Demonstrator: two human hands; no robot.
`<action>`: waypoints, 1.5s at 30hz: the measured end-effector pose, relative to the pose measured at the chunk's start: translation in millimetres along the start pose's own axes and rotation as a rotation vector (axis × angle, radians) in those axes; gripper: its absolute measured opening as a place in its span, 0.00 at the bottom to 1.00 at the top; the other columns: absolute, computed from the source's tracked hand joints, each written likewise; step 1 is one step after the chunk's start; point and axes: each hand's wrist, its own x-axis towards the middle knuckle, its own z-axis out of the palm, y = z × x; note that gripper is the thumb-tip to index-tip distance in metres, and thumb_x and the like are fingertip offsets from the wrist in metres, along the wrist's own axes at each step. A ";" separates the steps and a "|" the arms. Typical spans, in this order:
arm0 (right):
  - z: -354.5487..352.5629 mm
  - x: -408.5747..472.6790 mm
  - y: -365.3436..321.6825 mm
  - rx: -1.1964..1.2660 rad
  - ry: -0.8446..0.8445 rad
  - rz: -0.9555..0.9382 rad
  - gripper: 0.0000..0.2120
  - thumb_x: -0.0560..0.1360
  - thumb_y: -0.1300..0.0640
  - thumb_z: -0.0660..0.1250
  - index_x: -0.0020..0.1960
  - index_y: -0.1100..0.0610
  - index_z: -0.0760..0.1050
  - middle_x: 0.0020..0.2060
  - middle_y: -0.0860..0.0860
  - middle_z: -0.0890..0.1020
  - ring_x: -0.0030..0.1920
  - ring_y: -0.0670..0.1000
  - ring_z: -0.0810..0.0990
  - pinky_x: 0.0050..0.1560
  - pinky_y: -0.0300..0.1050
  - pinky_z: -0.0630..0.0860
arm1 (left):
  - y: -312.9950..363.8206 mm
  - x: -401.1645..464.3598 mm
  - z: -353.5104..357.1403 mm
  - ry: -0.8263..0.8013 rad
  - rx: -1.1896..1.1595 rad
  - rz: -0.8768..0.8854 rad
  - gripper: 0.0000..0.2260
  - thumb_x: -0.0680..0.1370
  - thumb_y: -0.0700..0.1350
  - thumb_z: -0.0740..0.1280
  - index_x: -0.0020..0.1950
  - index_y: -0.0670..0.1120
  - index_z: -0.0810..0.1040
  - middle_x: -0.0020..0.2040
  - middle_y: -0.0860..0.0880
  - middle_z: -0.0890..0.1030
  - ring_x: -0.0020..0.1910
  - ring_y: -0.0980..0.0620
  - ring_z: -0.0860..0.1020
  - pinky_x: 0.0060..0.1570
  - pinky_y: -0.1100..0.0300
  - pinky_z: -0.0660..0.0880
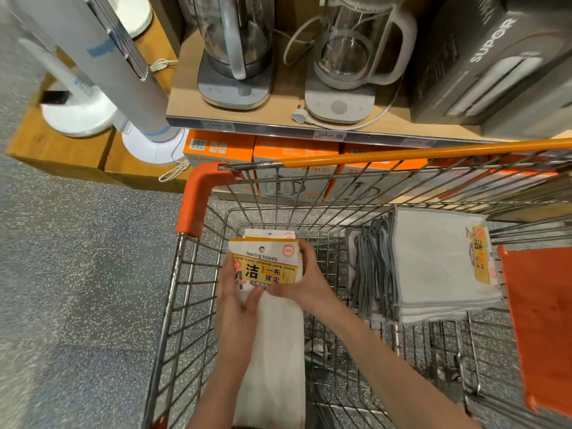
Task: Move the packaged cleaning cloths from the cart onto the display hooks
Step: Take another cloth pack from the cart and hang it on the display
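Note:
Inside the wire shopping cart [188, 274] both my hands hold a small bundle of packaged cleaning cloths [266, 267], white cloth with a yellow and white header card reading "Cleaning towels". My left hand [238, 292] grips the bundle's left side and bottom edge. My right hand [305, 280] clasps its right side, thumb on the front. The white cloth of the packs hangs down between my forearms. A second stack of white cloths with grey edging [433, 267] lies on its side in the cart's right part, its yellow label facing right. No display hooks are in view.
An orange child-seat flap [544, 329] stands at the cart's right. Beyond the cart's orange rim [402, 154] is a wooden shelf [278, 119] with two glass kettles [235, 54] and a dark box, orange boxes below. White fan bases [154, 144] stand at left on a low platform.

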 end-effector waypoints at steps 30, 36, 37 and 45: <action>-112.5 -346.6 -212.6 0.216 1.036 -0.578 0.37 0.61 0.64 0.79 0.60 0.42 0.63 0.57 0.42 0.73 0.53 0.38 0.77 0.52 0.37 0.77 | 348.1 -128.4 13.6 -0.702 0.118 0.716 0.31 0.68 0.69 0.62 0.58 0.85 0.42 0.68 0.55 0.56 0.66 0.57 0.61 0.60 0.60 0.59; -118.8 -472.9 -190.3 0.264 1.339 -0.621 0.26 0.66 0.63 0.75 0.53 0.42 0.67 0.53 0.46 0.78 0.45 0.39 0.81 0.38 0.33 0.75 | 386.6 -221.2 45.5 -0.975 0.015 0.937 0.34 0.65 0.68 0.63 0.64 0.81 0.46 0.72 0.51 0.58 0.68 0.65 0.54 0.62 0.71 0.54; -117.7 -493.7 -184.8 0.273 1.393 -0.636 0.25 0.66 0.64 0.75 0.53 0.43 0.68 0.52 0.47 0.79 0.44 0.38 0.81 0.39 0.32 0.75 | 390.3 -239.3 52.3 -1.036 -0.021 0.950 0.35 0.64 0.70 0.63 0.64 0.81 0.47 0.75 0.51 0.58 0.72 0.62 0.51 0.69 0.64 0.52; -87.5 -632.5 -122.8 0.291 1.819 -0.643 0.22 0.68 0.64 0.74 0.53 0.47 0.69 0.51 0.49 0.81 0.50 0.43 0.81 0.44 0.31 0.75 | 394.2 -394.1 67.8 -1.451 -0.129 1.005 0.32 0.68 0.60 0.64 0.66 0.72 0.51 0.63 0.53 0.55 0.54 0.81 0.54 0.50 0.88 0.51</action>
